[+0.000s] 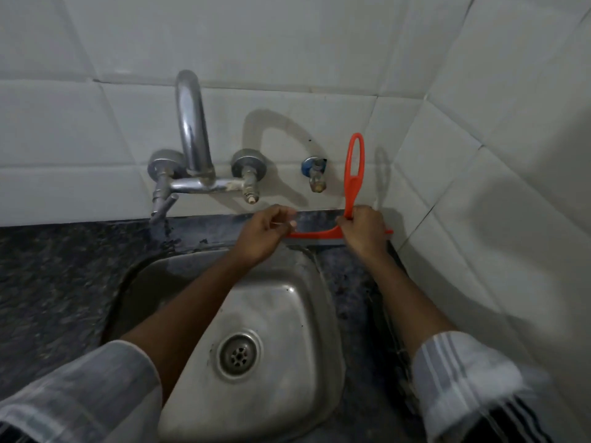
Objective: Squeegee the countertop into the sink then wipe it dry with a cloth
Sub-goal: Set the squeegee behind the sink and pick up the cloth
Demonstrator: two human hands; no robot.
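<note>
Under your right hand, which grips its handle, the orange squeegee sits blade-down on the wet desk behind the sink, ready to drag water forward. Your left hand, loosely curled, steadies the blade's end. A small tap crowds the handle above.

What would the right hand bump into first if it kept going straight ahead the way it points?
Probably the white tiled wall just behind the counter. The right hand holding the orange squeegee already looks very near it, though depth is hard to judge.
</note>
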